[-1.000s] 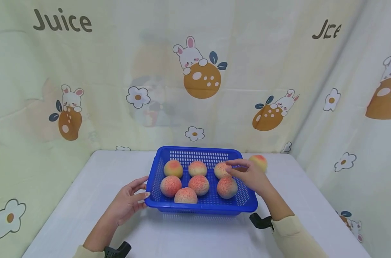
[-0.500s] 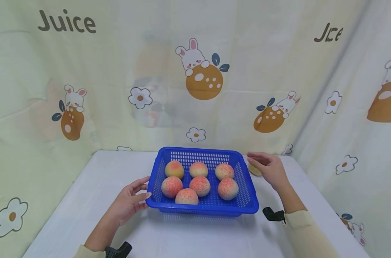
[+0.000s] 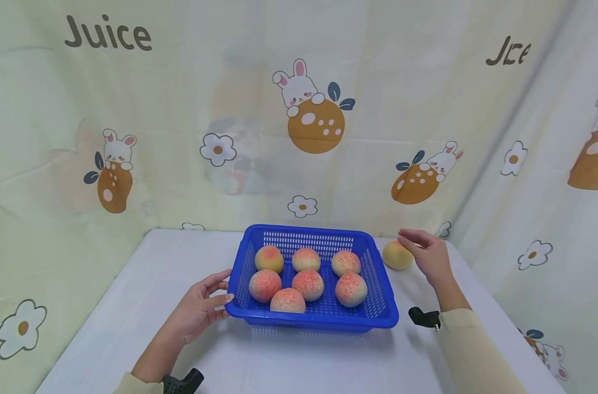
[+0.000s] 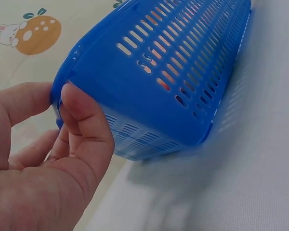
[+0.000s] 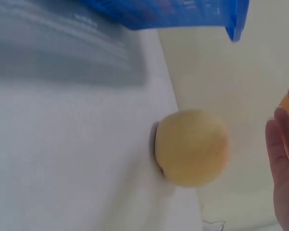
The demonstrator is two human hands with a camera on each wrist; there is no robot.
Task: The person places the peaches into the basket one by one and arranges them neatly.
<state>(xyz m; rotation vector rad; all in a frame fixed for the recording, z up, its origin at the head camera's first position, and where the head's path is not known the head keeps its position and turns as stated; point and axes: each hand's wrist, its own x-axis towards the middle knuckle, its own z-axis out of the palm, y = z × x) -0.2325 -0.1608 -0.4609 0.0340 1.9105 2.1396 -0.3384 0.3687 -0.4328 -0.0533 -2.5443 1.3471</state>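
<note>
A blue plastic basket (image 3: 312, 324) with slotted walls stands on the table and holds several peaches, among them a speckled peach (image 3: 350, 289) on the right and a yellow-orange peach (image 3: 269, 259) at the back left. My left hand (image 3: 203, 307) grips the basket's left rim; in the left wrist view its thumb and fingers (image 4: 89, 113) pinch the rim from both sides. One more yellow peach (image 3: 396, 255) lies outside, right of the basket. Close by its right side is my right hand (image 3: 429, 257), fingers relaxed and holding nothing; the right wrist view shows a gap between hand and peach (image 5: 191, 148).
A white-covered table (image 3: 299, 364) carries everything. Behind it hangs a pale printed curtain (image 3: 249, 98) with rabbits and flowers, and a second curtain panel (image 3: 550, 208) closes off the right side. Dark wrist mounts (image 3: 424, 317) sit at both sleeves.
My right hand has moved from over the peaches at the basket's right end out to the right, past the loose peach. The left hand stays at the rim.
</note>
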